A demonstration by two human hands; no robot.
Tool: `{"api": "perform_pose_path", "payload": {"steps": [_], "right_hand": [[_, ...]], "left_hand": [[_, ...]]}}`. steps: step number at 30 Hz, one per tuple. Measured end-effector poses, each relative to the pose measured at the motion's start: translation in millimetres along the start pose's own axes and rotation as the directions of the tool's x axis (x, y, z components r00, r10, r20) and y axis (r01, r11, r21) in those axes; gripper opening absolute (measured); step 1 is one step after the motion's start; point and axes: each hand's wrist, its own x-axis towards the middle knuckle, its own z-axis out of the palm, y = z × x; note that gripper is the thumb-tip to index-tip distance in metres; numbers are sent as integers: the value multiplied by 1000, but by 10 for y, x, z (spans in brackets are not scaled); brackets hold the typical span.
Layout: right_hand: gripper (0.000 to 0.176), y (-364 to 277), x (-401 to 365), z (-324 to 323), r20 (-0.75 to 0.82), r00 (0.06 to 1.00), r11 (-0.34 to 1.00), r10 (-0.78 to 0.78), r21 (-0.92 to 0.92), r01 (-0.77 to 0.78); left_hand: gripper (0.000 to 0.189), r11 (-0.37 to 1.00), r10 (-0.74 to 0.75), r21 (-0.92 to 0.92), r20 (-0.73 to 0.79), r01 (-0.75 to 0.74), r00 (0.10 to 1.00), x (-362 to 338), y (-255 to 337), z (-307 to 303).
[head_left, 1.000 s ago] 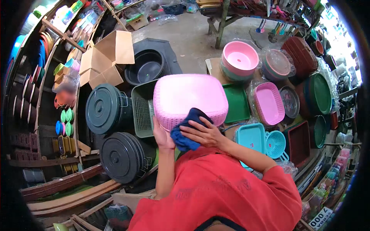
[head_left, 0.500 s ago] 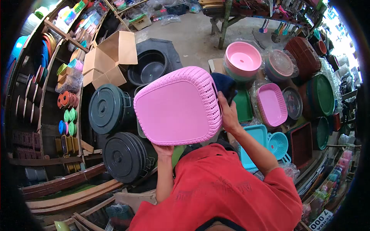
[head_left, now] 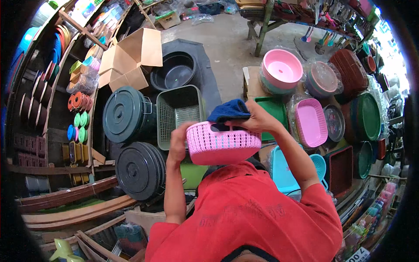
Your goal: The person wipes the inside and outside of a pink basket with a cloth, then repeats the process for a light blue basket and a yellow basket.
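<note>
A pink plastic basket (head_left: 224,146) with a woven-look wall and a handle slot is held in front of my red shirt. Its slotted side faces me and its base is tipped low. My left hand (head_left: 177,144) is closed against the basket's left end, slightly blurred, with some fingers hidden behind it. At the far right corner, my right hand (head_left: 258,118) is closed on a dark blue cloth (head_left: 229,110) and rests at the basket's rim. The cloth lies bunched over the far rim. The basket's inside is mostly hidden.
Beyond the basket stand a grey-green crate (head_left: 180,98), a black tub (head_left: 174,70) and an open cardboard box (head_left: 131,59). Dark lidded bins (head_left: 124,114) are on the left. Pink basins (head_left: 283,70), another pink basket (head_left: 311,122) and a turquoise tray (head_left: 283,168) lie right.
The pink basket has tilted, so its slotted side now faces me instead of its flat base. My left hand has moved from under it to its left end. The blue cloth shows more fully.
</note>
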Motion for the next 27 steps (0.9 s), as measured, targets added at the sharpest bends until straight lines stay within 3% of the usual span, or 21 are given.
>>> {"api": "perform_pose_path", "payload": {"steps": [1,2,3,4,6,7,10,11,12,14,16,18,19,20,22,24,25,26,27], "right_hand": [[26,83,19,15,4,1000,1000,-4,-3,4],[27,245,37,29,-140,984,992,-110,-84,99],[28,266,54,12,-272,936,968,-224,-177,180],[33,274,25,-6,-449,881,989,-148,-82,124],[35,266,-67,-70,-679,729,983,-89,58,174],[35,294,-96,-103,-678,730,983,-88,59,173],[35,421,-150,-67,-679,733,989,32,126,73],[41,525,-123,26,-565,823,995,60,96,-7],[47,554,-88,105,-440,893,996,93,50,-79],[65,326,-66,451,-620,772,989,-141,-122,83],[75,259,-124,551,-529,808,919,-258,-392,36],[78,51,-158,728,-388,856,846,-343,-523,103],[78,-28,-168,856,-369,858,847,-357,-514,131],[77,-97,-159,957,-352,856,844,-379,-511,164],[78,-174,-161,986,-376,825,796,-422,-590,138],[80,-191,-201,928,-341,809,713,-479,-689,132],[81,-114,-174,805,-330,785,602,-524,-796,67],[80,-68,-115,681,-412,726,686,-550,-719,112],[77,-170,-100,522,-467,712,747,-524,-653,122]], "left_hand": [[48,988,-83,140,135,64,987,20,-97,-130],[49,953,-181,284,255,105,950,26,-192,-227],[52,980,-147,159,139,124,979,19,14,-19],[52,980,-140,158,144,117,980,12,-49,-67],[53,986,-12,166,37,6,999,-84,-244,-225],[54,989,1,146,-73,10,997,-106,-49,-14],[56,983,109,165,-143,-85,984,-149,-81,86],[58,946,151,300,-82,-120,985,-131,-92,54],[58,947,153,296,-76,-124,985,-124,-159,71],[58,957,162,263,-142,-121,977,-116,-313,186],[58,949,184,289,-172,-129,968,-92,-276,283],[52,880,168,455,-35,-134,985,-174,-392,279],[48,904,125,421,-90,-75,988,-120,-391,425],[38,979,113,180,-92,-95,989,-145,-318,564],[29,998,50,-38,-108,-54,993,-111,-413,562],[29,1000,-1,-27,-58,-1,998,-128,-448,555],[30,999,-50,-10,-13,50,999,-106,-344,599],[31,997,-33,77,80,27,996,-91,-232,677],[32,971,-107,229,159,69,982,-116,-241,621]]}}
